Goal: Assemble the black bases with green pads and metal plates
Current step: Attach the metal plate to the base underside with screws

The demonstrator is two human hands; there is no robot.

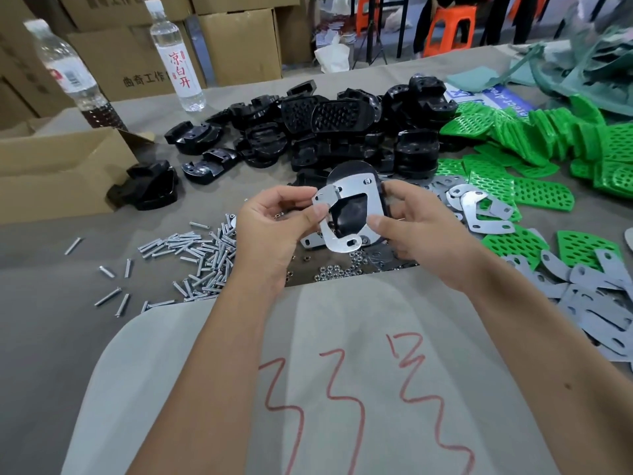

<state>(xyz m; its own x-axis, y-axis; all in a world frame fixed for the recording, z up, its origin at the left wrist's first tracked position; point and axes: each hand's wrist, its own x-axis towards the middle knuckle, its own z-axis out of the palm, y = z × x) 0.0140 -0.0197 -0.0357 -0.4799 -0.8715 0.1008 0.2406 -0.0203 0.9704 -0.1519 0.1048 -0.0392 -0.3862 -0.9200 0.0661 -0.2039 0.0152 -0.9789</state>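
Bare cloth near; screws left; black bases beyond.

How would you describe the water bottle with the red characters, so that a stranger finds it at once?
Look at the cardboard boxes along the table's far left edge. Two clear bottles stand before them; take the right-hand bottle. Only it carries a white label with large red characters.

Green pads pile cut off at right edge; held black base mostly behind metal plate.
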